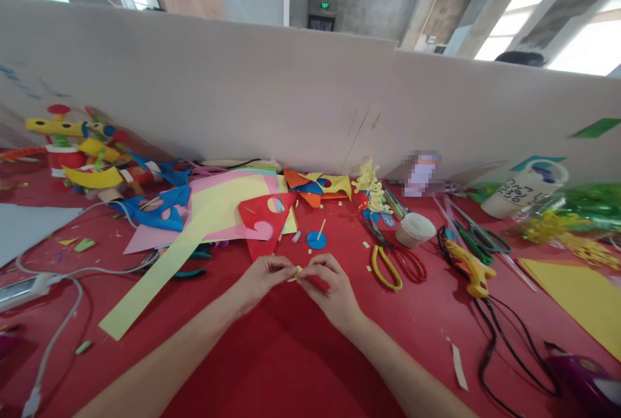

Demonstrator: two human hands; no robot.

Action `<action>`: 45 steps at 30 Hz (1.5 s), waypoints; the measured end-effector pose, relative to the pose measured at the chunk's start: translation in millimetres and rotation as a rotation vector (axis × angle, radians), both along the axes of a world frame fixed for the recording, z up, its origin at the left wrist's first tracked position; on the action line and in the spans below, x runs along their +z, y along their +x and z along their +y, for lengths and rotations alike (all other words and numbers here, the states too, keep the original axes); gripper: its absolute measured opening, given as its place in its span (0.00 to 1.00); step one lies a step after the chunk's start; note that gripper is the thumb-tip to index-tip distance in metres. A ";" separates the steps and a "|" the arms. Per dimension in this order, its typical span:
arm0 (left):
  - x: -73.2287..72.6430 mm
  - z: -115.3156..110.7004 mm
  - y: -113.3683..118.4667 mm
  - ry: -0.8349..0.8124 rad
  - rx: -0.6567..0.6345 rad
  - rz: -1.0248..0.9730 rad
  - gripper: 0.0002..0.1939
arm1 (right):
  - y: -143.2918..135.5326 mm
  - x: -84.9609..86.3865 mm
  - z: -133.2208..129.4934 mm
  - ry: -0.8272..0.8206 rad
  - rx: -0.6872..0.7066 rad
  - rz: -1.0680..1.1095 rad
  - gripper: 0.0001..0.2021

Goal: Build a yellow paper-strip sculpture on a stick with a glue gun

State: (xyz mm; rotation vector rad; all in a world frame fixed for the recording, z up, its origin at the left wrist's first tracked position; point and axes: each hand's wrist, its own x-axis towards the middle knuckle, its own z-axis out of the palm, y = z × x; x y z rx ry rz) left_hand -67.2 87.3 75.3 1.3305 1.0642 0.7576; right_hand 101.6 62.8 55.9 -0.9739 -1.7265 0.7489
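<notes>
Small yellow scrap (297, 270) is mid-table on my feed, pinched between the fingertips of left hand (264, 277) and right hand (334, 288); I see both curled, nearly meeting, forearms angled in from below; red mask (253, 209) and blue disc (313, 244) crowd the far side; pale paper strip (155, 282) left, glue gun (466, 264) well right.
</notes>
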 end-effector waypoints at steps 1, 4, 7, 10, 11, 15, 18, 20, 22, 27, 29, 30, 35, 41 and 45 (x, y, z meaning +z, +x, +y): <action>0.6 -0.2 0.2 0.016 0.001 -0.006 0.13 | 0.0 1.1 -0.2 -0.005 0.002 0.009 0.03; 2.4 -1.0 0.8 0.062 0.007 -0.039 0.10 | -0.5 4.3 -0.9 -0.045 0.014 0.062 0.02; 2.2 -1.6 1.1 0.093 -0.004 -0.065 0.10 | -2.1 5.1 -1.3 -0.103 0.015 0.120 0.02; -0.9 -1.6 1.0 0.107 -0.008 -0.090 0.10 | -4.6 3.1 -1.3 -0.167 0.004 0.175 0.01; -2.3 -1.5 1.0 0.113 -0.010 -0.093 0.10 | -5.6 2.0 -1.2 -0.187 -0.001 0.195 0.01; -5.2 -1.1 0.5 0.138 -0.015 -0.070 0.09 | -9.2 -2.0 -0.8 -0.295 -0.008 0.291 0.02; -4.1 -1.3 0.2 0.163 -0.042 -0.043 0.09 | -9.9 -3.6 -0.1 -0.358 0.002 0.340 0.03; -3.3 -1.4 0.2 0.193 -0.057 -0.020 0.10 | -9.5 -4.0 0.7 -0.377 0.008 0.354 0.04; -3.2 -1.0 0.4 0.227 -0.050 0.011 0.10 | -8.8 -4.2 1.6 -0.391 0.018 0.364 0.05; -5.7 0.1 1.5 0.275 -0.032 0.087 0.09 | -7.6 -6.6 4.3 -0.371 0.067 0.412 0.08; -6.8 -0.2 2.3 0.312 -0.041 0.134 0.08 | -7.3 -8.4 5.1 -0.385 0.085 0.400 0.08; -7.3 -0.6 2.7 0.336 -0.038 0.158 0.07 | -7.1 -9.3 5.4 -0.402 0.094 0.380 0.07; -10.2 -1.8 3.7 0.395 -0.016 0.231 0.07 | -4.9 -11.2 6.6 -0.455 0.083 0.318 0.07; -11.8 -1.9 2.9 0.394 -0.055 0.201 0.10 | -3.3 -10.3 8.4 -0.417 0.019 0.337 0.07; -10.4 -3.8 4.4 0.445 -0.014 0.220 0.09 | -2.0 -8.0 5.7 -0.245 -0.082 0.232 0.04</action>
